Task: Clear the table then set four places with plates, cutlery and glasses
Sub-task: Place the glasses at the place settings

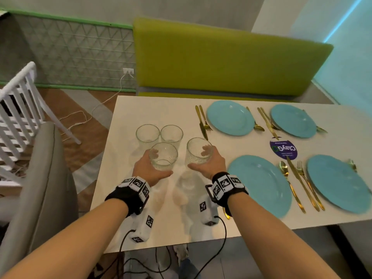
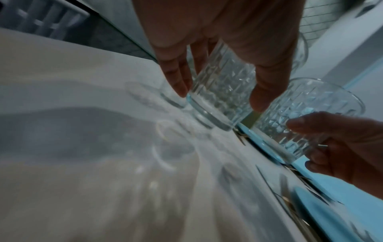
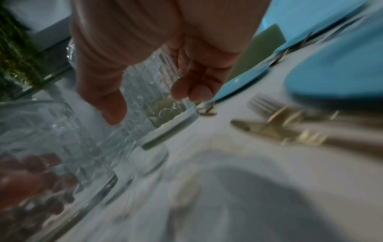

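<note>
Four blue plates lie on the white table (image 1: 141, 109): two far ones (image 1: 230, 117) (image 1: 292, 120) and two near ones (image 1: 259, 184) (image 1: 338, 182), with gold cutlery (image 1: 202, 122) beside them. Four clear cut glasses cluster at the table's left. My left hand (image 1: 160, 164) (image 2: 219, 95) grips the near-left glass (image 1: 164, 156) (image 2: 223, 91). My right hand (image 1: 201, 159) (image 3: 149, 101) grips the near-right glass (image 1: 199, 151) (image 3: 145, 91). I cannot tell whether their bases touch the table. Two more glasses (image 1: 147, 135) (image 1: 171, 134) stand free behind.
A round purple sticker (image 1: 283, 149) sits between the plates. A green bench (image 1: 221, 61) backs the far edge. A grey chair (image 1: 40, 178) and a white slatted chair (image 1: 18, 109) stand to the left, with a cable on the floor.
</note>
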